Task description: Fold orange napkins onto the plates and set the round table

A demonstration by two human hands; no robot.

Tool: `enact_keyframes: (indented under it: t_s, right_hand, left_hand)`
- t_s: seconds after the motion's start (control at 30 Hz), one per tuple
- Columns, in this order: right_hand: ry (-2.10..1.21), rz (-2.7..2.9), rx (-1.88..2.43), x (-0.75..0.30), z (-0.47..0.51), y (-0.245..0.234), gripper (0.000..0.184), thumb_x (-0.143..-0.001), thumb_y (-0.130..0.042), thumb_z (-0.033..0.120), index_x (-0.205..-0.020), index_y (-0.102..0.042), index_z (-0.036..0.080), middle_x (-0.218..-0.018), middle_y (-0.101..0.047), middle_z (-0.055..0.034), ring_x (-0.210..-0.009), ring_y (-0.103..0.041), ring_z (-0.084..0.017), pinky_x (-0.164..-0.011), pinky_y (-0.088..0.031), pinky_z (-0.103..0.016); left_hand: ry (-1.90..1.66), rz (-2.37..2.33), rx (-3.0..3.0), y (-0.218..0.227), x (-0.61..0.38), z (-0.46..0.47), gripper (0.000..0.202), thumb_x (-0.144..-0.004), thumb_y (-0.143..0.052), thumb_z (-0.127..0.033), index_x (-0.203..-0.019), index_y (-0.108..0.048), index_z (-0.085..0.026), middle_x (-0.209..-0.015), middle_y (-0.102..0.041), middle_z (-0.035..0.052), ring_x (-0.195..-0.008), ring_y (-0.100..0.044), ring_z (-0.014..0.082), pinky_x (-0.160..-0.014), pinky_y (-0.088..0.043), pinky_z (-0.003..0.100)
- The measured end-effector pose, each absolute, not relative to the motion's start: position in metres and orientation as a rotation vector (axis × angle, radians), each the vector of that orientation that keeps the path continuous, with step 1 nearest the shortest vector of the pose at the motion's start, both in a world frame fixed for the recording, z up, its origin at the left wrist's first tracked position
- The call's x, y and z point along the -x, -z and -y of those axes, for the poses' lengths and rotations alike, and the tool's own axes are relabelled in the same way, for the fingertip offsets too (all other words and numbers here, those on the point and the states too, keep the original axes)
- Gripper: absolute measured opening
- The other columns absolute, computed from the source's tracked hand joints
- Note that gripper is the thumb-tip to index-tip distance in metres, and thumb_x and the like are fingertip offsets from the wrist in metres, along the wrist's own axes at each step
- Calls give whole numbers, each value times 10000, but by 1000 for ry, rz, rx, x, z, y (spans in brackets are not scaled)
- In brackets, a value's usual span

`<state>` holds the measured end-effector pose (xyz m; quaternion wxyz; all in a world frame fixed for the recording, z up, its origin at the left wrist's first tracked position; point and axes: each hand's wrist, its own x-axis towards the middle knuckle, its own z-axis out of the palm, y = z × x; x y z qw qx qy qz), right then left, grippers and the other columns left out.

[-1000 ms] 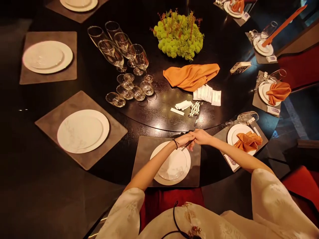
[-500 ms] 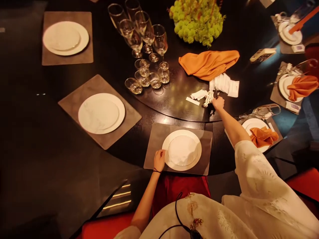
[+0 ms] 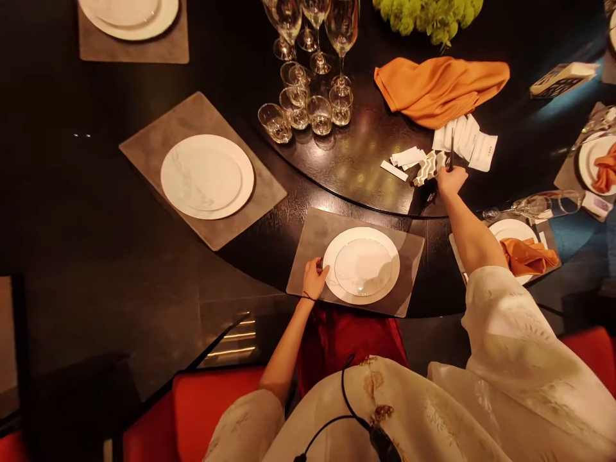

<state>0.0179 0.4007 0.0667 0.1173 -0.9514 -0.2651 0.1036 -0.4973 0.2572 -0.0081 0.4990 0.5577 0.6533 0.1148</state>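
My right hand (image 3: pixel 451 181) reaches over the rim of the dark turntable (image 3: pixel 366 186) and is shut on a thin dark chopstick (image 3: pixel 451 151) standing nearly upright. Next to it lie wavy white paper pieces (image 3: pixel 428 167) and a fanned stack of white cards (image 3: pixel 466 142). My left hand (image 3: pixel 314 279) rests on the grey-brown placemat (image 3: pixel 356 263) against the rim of a white plate (image 3: pixel 360 265). Its fingertips pinch a small dark object (image 3: pixel 319 263), too small to identify.
Clustered glasses (image 3: pixel 308 96) and an orange napkin (image 3: pixel 440 90) stand on the turntable. Further place settings lie left and right, one with a lying glass (image 3: pixel 539 205). A red chair seat (image 3: pixel 192 410) sits at lower left, and a red cloth (image 3: pixel 346 340) lies below the table edge.
My hands were together above the plate a second ago. They have since parted, left down to the mat beside the plate, right forward to the turntable. The view has tilted down and shifted.
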Motion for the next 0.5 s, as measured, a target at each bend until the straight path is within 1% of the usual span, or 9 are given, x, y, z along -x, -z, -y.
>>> enact_keyframes:
  t_s: [0.07,0.1,0.17,0.23,0.3,0.37,0.43,0.5]
  right_hand:
    - [-226,896,2777,-8,-368,-71,414,-1036,-433,272,-1171,-702,-11,-1096,-683,-246,-870,-513,-193,-836,-370,-355]
    - [-188,992,2765,1,-343,-71,402,-1036,-449,289,-1139,-716,6,-1085,-680,-235,-872,-518,-197,-828,-365,-351]
    - [-158,1209,2748,29,-281,-67,327,-1008,-530,291,-1080,-741,52,-1049,-680,-195,-857,-541,-204,-792,-360,-337]
    - [-246,1335,2783,64,-212,-58,252,-967,-604,270,-1084,-753,103,-1046,-679,-152,-826,-568,-202,-746,-356,-314]
    - [-393,1312,2870,101,-152,-46,238,-947,-631,276,-1091,-758,135,-1059,-675,-125,-786,-590,-191,-707,-357,-293]
    - [-487,1198,2916,133,-111,-35,266,-949,-617,287,-1137,-753,157,-1103,-675,-117,-781,-614,-188,-699,-380,-286]
    - [-505,1084,2850,158,-90,-25,326,-947,-604,286,-1229,-728,178,-1168,-677,-120,-849,-649,-205,-742,-434,-295]
    - [-513,1003,2686,177,-86,-18,363,-930,-623,293,-1259,-711,168,-1189,-691,-130,-967,-669,-230,-841,-489,-319]
  left_hand:
    - [-179,-1559,-1377,9,489,-261,443,-849,-743,-248,-1255,-605,-138,-1220,-684,154,-928,-708,224,-943,-570,395]
    - [-131,-1553,-1395,9,485,-263,486,-829,-771,-239,-1268,-590,-137,-1208,-698,154,-984,-712,244,-967,-561,399]
    - [-46,-1576,-1437,11,479,-267,553,-794,-821,-246,-1277,-570,-150,-1200,-718,149,-1087,-704,279,-997,-545,409]
    - [32,-1624,-1483,13,475,-273,565,-774,-851,-276,-1253,-572,-170,-1189,-730,143,-1117,-702,298,-987,-542,412]
    - [95,-1644,-1522,16,475,-278,533,-762,-865,-299,-1203,-590,-180,-1154,-742,136,-1083,-713,301,-946,-546,399]
    - [125,-1622,-1555,18,477,-283,496,-744,-872,-297,-1146,-606,-183,-1100,-751,118,-1030,-721,286,-910,-545,376]
    - [117,-1588,-1573,20,481,-288,465,-727,-871,-278,-1104,-614,-186,-1030,-754,85,-974,-722,260,-888,-542,352]
    - [88,-1561,-1583,21,484,-291,438,-718,-864,-264,-1072,-619,-188,-964,-749,54,-927,-716,236,-877,-539,334]
